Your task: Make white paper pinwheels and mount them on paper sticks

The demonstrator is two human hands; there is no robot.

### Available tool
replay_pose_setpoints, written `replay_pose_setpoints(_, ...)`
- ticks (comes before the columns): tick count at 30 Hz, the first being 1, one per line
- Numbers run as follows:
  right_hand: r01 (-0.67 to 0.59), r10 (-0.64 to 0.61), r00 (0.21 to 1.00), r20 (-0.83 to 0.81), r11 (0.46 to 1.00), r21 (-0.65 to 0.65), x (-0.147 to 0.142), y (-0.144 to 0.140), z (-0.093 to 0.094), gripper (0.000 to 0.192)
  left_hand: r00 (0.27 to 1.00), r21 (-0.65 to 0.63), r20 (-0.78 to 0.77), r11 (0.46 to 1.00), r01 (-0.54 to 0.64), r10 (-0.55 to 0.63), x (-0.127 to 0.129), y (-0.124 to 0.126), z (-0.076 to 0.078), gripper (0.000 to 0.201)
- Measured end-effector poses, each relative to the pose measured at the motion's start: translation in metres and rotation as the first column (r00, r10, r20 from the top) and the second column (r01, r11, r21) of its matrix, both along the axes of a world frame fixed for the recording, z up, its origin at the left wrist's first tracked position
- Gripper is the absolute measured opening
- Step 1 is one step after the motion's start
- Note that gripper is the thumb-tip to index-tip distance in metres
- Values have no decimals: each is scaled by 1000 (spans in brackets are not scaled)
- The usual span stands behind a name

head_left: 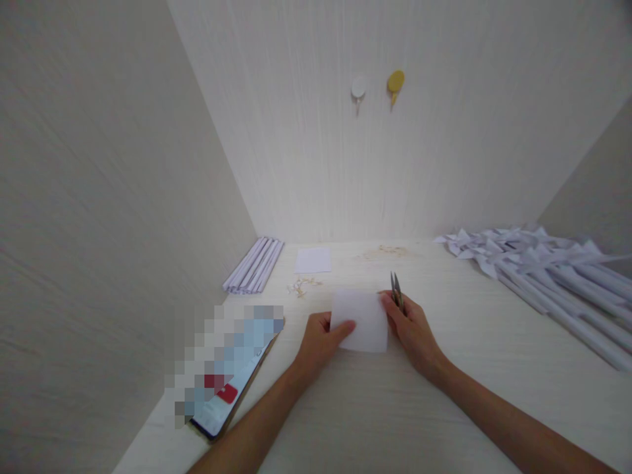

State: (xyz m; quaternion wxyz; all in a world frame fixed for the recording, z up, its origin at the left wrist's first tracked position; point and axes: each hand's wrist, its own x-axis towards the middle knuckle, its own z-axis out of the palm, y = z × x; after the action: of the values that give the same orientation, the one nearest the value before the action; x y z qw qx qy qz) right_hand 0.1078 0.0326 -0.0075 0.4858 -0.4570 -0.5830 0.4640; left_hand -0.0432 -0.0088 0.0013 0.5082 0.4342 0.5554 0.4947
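A white paper sheet [363, 319] lies in front of me on the pale wooden table [375, 408]. My left hand [318, 339] pinches its left edge, thumb on top. My right hand [412, 326] touches the sheet's right edge and holds a small pair of metal scissors [395, 289], blades pointing away from me and nearly closed.
A phone [232, 388] lies at the near left. A bundle of rolled white paper sticks [254, 264] sits at the far left, a small white paper square [313, 261] and small scraps [302, 286] beyond the sheet. Several paper pinwheels on sticks [538, 260] are piled at the right. Two hooks [359, 89] hang on the back wall.
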Motion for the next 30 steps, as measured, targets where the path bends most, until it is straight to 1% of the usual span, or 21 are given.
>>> replay_pose_setpoints(3,59,-65,995,75,995,85,1,-2,3,34,993,24,-13,993,-115,115,-1,2,-3,24)
replay_pose_setpoints(5,82,-116,975,187,980,182,2,-5,4,34,985,38,4,984,-174,174,-2,3,-4,24)
replay_pose_setpoints(6,71,-132,959,252,969,237,2,-6,5,32,981,46,20,980,-191,191,-3,3,-5,24)
replay_pose_setpoints(8,-10,-124,921,369,940,340,1,-9,6,27,978,57,64,978,-201,197,-4,4,-5,25)
replay_pose_setpoints(10,-133,-76,883,463,906,403,-1,-12,6,25,976,61,123,980,-190,182,-4,4,-5,25)
replay_pose_setpoints(11,-189,-54,862,504,889,417,-2,-14,6,25,972,61,156,981,-185,174,-4,4,-5,26)
replay_pose_setpoints(13,-257,-40,820,571,866,429,-3,-16,6,27,962,60,212,981,-186,169,-4,4,-5,27)
replay_pose_setpoints(16,-290,-55,776,628,854,433,-5,-17,5,26,954,59,253,981,-183,163,-4,4,-5,27)
replay_pose_setpoints(21,-310,-50,765,642,845,435,-5,-14,2,23,950,35,281,988,-149,133,-4,4,-5,25)
replay_pose_setpoints(30,-343,-33,750,660,835,431,-4,-14,-1,23,930,10,339,988,-153,141,-4,6,-5,22)
